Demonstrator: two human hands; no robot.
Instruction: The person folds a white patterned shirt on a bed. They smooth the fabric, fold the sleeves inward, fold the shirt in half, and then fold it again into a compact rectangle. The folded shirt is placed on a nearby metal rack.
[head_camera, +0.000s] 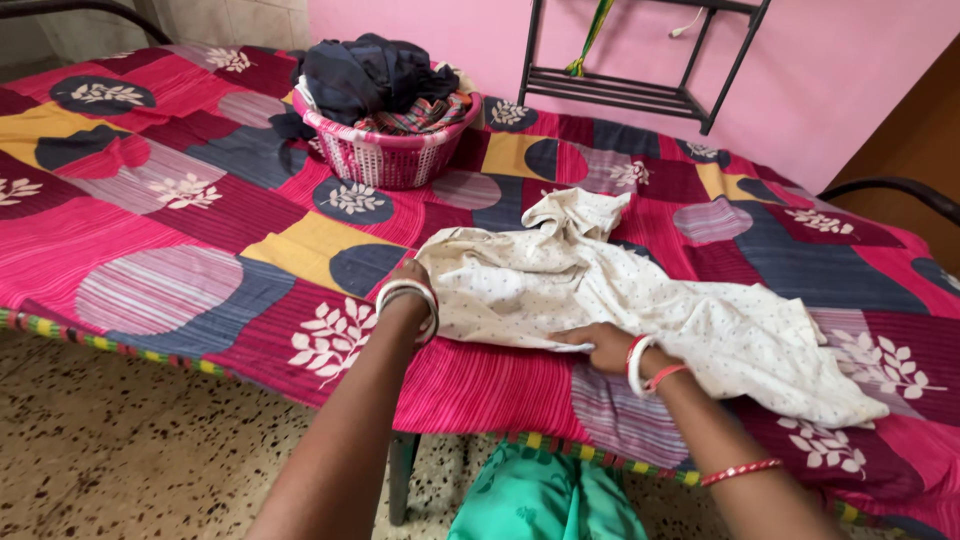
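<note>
Looking down through the head camera, I see my left hand (412, 283) resting on the near left edge of a cream dotted garment (640, 305), fingers curled down onto the cloth; whether they pinch a fold I cannot tell, since the wrist and its white bangles (408, 300) cover them. My right hand (600, 345) lies flat and mostly spread on the garment's near hem, fingertips pointing toward the left hand, with red and white bangles (645, 365) just behind it on the wrist. The garment stretches from between my hands away to the right, rumpled, with a bunched end just beyond them. It lies on a bed (150, 240) covered in a pink, yellow and grey patchwork sheet. Well beyond my left hand stands a pink laundry basket (385, 150) heaped with dark clothes (370, 75). Farther past the right hand, a black metal rack (640, 90) stands against the pink wall (850, 80).
</note>
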